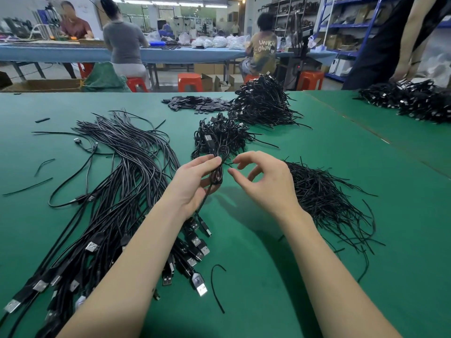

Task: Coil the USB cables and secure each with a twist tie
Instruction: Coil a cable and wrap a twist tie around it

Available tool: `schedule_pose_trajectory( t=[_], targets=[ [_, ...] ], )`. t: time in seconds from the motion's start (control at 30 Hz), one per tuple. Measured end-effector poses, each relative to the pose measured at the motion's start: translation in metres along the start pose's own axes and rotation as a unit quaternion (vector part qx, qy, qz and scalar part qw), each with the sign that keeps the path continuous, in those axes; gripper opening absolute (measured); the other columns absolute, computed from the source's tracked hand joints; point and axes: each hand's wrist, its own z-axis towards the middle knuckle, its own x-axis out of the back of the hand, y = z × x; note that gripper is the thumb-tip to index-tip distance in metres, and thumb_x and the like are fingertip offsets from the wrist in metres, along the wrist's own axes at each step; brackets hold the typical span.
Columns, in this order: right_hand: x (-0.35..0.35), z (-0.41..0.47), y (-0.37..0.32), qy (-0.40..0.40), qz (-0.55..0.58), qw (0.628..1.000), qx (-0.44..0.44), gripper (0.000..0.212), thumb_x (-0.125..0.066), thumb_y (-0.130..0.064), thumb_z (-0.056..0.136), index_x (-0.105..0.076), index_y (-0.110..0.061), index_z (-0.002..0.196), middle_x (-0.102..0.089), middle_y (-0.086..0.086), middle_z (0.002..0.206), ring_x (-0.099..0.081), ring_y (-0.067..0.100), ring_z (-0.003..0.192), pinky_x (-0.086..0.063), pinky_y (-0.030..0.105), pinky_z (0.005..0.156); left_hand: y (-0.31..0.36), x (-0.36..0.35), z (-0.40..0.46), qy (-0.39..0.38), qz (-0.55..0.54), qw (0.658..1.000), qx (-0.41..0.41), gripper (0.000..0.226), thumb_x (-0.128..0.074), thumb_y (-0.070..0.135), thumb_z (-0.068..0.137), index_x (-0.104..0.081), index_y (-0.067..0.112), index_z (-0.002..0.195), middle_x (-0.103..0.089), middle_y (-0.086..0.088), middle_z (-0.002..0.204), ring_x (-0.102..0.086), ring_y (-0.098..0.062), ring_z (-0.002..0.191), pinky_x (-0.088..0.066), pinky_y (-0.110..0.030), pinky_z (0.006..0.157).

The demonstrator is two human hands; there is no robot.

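Note:
My left hand (pixel 192 181) grips a coiled black USB cable (pixel 218 170) at its middle, above the green table. Its loop sticks up past my fingers and its plug end hangs down below my palm. A thin black twist tie (pixel 229 164) pokes out from the coil's waist. My right hand (pixel 261 180) hovers just right of the coil with fingers curved; its fingertips are near the tie, and I cannot tell whether they touch it. A spread of uncoiled USB cables (pixel 117 196) lies on the left. A heap of loose twist ties (pixel 322 193) lies on the right.
A small pile of tied coils (pixel 219 136) sits just beyond my hands, with a bigger pile (pixel 263 103) and flat black pieces (pixel 195 103) behind it. Another person's hand (pixel 402 74) works at a cable pile (pixel 415 98) at the far right. Stray ties lie on the table (pixel 268 264).

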Motion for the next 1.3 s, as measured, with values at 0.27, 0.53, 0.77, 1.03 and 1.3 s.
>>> schedule_pose_trajectory(
  t=[0.27, 0.53, 0.77, 1.03, 1.3],
  targets=[
    [-0.007, 0.000, -0.005, -0.004, 0.087, 0.995, -0.047, 0.011, -0.073, -0.032, 0.089, -0.069, -0.033, 0.078, -0.070, -0.020, 0.079, -0.061, 0.010, 0.055, -0.053, 0.029, 0.065, -0.001, 0.004, 0.001, -0.006, 0.013, 1.000, -0.003, 0.009, -0.071, 0.011, 0.089, -0.068, 0.015, 0.096, -0.065, 0.003, 0.068, -0.058, -0.011, 0.056, -0.047, -0.026, 0.059],
    [-0.006, 0.008, -0.015, -0.154, 0.651, 0.551, -0.499, 0.009, -0.069, -0.011, 0.080, -0.071, -0.009, 0.071, -0.061, -0.001, 0.070, -0.044, 0.004, 0.043, -0.025, 0.012, 0.031, -0.005, 0.001, 0.002, -0.016, 0.054, 0.998, -0.035, 0.015, -0.072, 0.014, 0.088, -0.067, 0.019, 0.101, -0.072, 0.001, 0.077, -0.065, -0.011, 0.066, -0.051, -0.022, 0.059],
    [-0.008, 0.002, 0.001, -0.075, 0.128, 0.982, -0.116, 0.016, -0.078, -0.033, 0.086, -0.069, -0.035, 0.098, -0.070, -0.017, 0.087, -0.058, 0.010, 0.053, -0.055, 0.030, 0.062, -0.004, 0.008, 0.003, 0.024, 0.040, 0.999, 0.001, 0.012, -0.072, 0.013, 0.089, -0.068, 0.014, 0.100, -0.068, 0.002, 0.066, -0.059, -0.013, 0.054, -0.048, -0.024, 0.054],
    [-0.005, -0.003, 0.003, -0.039, -0.061, 0.997, 0.032, 0.008, -0.069, -0.046, 0.089, -0.070, -0.039, 0.092, -0.068, -0.022, 0.087, -0.058, 0.006, 0.057, -0.049, 0.026, 0.061, -0.009, 0.007, 0.003, 0.024, 0.071, 0.997, 0.023, 0.009, -0.073, 0.013, 0.088, -0.070, 0.012, 0.097, -0.066, 0.000, 0.066, -0.057, -0.012, 0.054, -0.042, -0.026, 0.057],
    [-0.013, -0.006, 0.007, -0.018, -0.038, 0.999, 0.010, 0.013, -0.072, -0.039, 0.089, -0.072, -0.032, 0.078, -0.068, -0.018, 0.073, -0.052, 0.006, 0.054, -0.044, 0.026, 0.058, -0.013, 0.008, 0.005, 0.036, 0.119, 0.992, 0.015, 0.016, -0.076, 0.017, 0.086, -0.070, 0.013, 0.101, -0.067, 0.001, 0.069, -0.057, -0.014, 0.060, -0.045, -0.027, 0.060]
  ],
)
